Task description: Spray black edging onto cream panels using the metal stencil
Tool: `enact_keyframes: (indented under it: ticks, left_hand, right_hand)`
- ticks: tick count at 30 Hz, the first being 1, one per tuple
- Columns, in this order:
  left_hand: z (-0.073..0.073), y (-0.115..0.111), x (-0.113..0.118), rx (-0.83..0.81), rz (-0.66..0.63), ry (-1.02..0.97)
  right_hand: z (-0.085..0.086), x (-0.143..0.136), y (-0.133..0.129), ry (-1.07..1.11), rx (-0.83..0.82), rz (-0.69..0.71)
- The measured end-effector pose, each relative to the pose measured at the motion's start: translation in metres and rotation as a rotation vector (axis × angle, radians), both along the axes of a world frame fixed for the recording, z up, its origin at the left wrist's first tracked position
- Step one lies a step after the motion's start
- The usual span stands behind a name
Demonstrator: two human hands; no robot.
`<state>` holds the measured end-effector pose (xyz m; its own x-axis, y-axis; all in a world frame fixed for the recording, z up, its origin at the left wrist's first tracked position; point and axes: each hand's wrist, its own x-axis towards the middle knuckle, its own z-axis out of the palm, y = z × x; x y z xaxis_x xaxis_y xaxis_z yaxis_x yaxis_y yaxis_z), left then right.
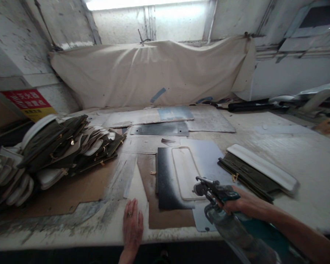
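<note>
I have the right hand (pixel 240 202) wrapped around a spray gun (pixel 213 190), its fingers closed on the grip, with the nozzle aimed at a pale rounded panel (pixel 184 172) that lies on a dark sheet (pixel 166 179) in the middle of the worktop (pixel 305 161). My left hand (pixel 132 225) rests flat on the worktop's near edge, left of the dark sheet, fingers pressed together and holding nothing. The panel looks pale and evenly coloured, so I judge its coat either barely begun or not yet started; I cannot tell whether paint is leaving the nozzle. Far to the left of the sheet, a large heap of dark and white pieces (pixel 66 146) with small brass fittings sits waiting or finished, which I cannot say. To the right of the sheet lies a smaller stack (pixel 253 172) topped by a white piece. Beyond the heap, a red and yellow sign (pixel 29 102) carries writing too blurred to read.
</note>
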<state>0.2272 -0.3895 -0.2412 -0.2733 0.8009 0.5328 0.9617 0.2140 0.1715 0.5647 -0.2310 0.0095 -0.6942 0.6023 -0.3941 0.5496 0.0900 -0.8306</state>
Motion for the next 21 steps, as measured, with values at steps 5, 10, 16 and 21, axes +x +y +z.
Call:
enact_keyframes:
  ticks: [5,10,16,21]
  left_hand:
    - [-0.001,-0.001,0.001,0.013,-0.001,-0.028]
    - [-0.002,-0.003,0.002,0.010,-0.014,-0.049]
    - [0.003,-0.005,0.004,0.005,-0.013,-0.079]
    - [0.005,-0.007,0.005,0.042,-0.016,-0.118]
  right_hand:
    - [0.001,0.009,-0.016,-0.023,-0.004,0.010]
    - [-0.006,0.020,-0.028,-0.007,0.001,0.006]
    - [-0.012,0.034,-0.039,-0.011,0.035,-0.143]
    - [-0.008,0.033,-0.053,-0.039,0.015,-0.274]
